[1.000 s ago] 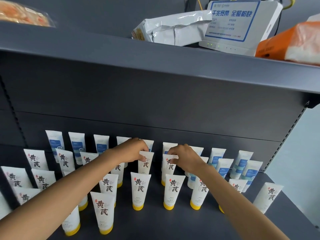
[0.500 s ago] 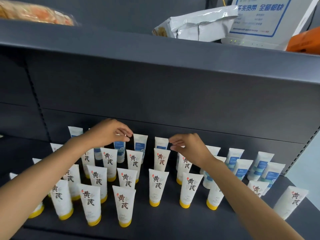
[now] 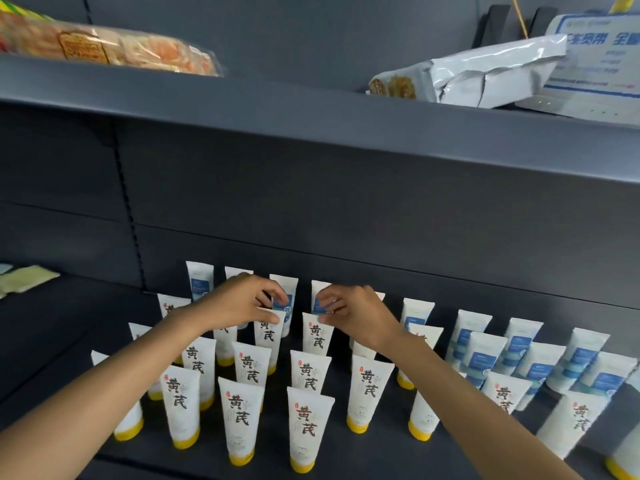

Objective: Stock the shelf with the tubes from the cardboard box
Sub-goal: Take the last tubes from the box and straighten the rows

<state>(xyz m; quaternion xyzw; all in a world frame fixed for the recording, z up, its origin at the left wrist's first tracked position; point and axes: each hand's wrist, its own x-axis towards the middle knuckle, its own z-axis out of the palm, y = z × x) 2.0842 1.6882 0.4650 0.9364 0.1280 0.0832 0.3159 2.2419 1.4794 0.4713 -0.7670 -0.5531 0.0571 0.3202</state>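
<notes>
Shelf (image 3: 104, 341), dark grey: many white tubes standing cap-down in rows. Yellow-capped tubes (image 3: 304, 427) fill the ranks nearer than the fingers; blue-labelled tubes (image 3: 478, 358) stand behind and to the right of them. Left hand (image 3: 239, 301): fingers curled, pinching the top edge of one yellow-capped tube (image 3: 266, 336) in the back rank. Right hand (image 3: 353, 313): fingers curled, pinching the top of the neighbouring tube (image 3: 317, 336) just beside it. Cardboard box: not in view. Progress, judged: shelf largely stocked; these two tubes being set in place; what remains in the box cannot be told
</notes>
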